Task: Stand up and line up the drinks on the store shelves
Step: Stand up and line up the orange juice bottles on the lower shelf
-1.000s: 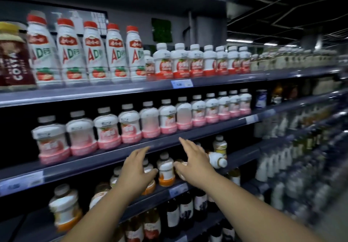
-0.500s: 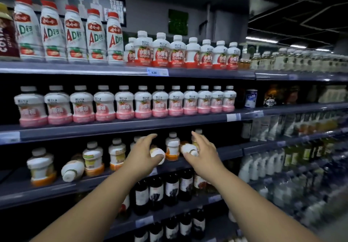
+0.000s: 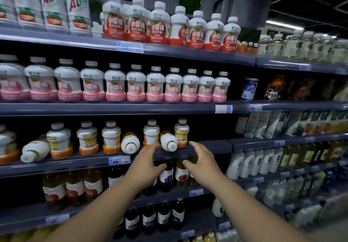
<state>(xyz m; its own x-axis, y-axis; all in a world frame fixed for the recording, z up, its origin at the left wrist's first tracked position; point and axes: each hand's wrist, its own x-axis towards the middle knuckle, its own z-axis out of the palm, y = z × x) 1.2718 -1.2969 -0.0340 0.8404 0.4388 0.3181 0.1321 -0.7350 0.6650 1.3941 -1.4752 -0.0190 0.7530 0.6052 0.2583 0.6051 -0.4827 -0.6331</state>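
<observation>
1. The shelf (image 3: 75, 163) with the orange-based drinks is cut off at the left edge, and the aisle to the far right is blurred.
2. The upright bottles (image 3: 87, 138) stand in a row on it.
3. Three lie tipped, caps toward me: the left tipped bottle (image 3: 34, 150), the middle tipped bottle (image 3: 130, 143) and the right tipped bottle (image 3: 168, 142).
4. My left grip (image 3: 145, 164) is wide, its fingertips just beside the right tipped bottle; I cannot tell whether they touch it.
5. My right grip (image 3: 202, 164) is wide and holds nothing, below and to the right of that bottle.

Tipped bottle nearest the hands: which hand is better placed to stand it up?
Probably the left hand: it almost touches the tipped bottle, while the right hand hangs apart, further to the right.
</observation>
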